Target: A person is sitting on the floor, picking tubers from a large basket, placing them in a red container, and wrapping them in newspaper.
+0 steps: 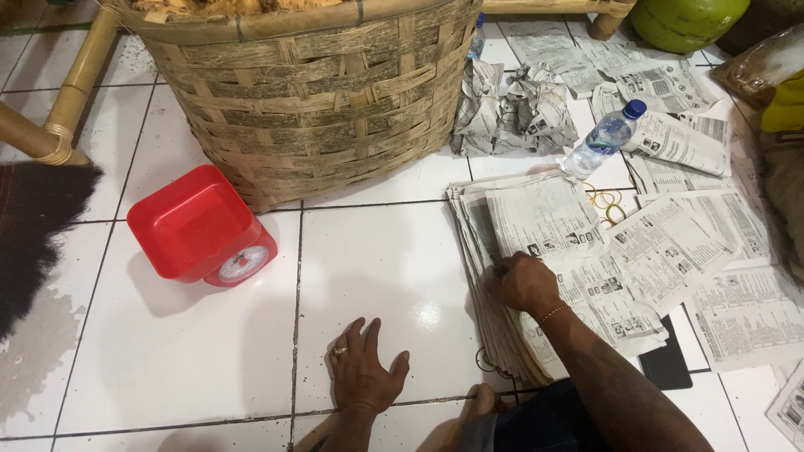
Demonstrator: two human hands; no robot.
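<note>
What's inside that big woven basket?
The woven basket is cut off at the top of the picture. Only a strip of pale, dry-looking stuff shows above its rim; what kind is unclear. Its walls hide everything deeper.

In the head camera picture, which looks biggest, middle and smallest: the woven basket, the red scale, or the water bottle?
1. Woven basket, by far the largest.
2. Red kitchen scale.
3. Plastic water bottle, smallest.
All three sit at a similar distance on the floor, so the order looks safe.

We see through one camera worn on the head, tilted steeply down at the white tiled floor (167, 351) from close above. It faces forward toward the woven basket (310, 92) at the top edge, with no second view.
</note>
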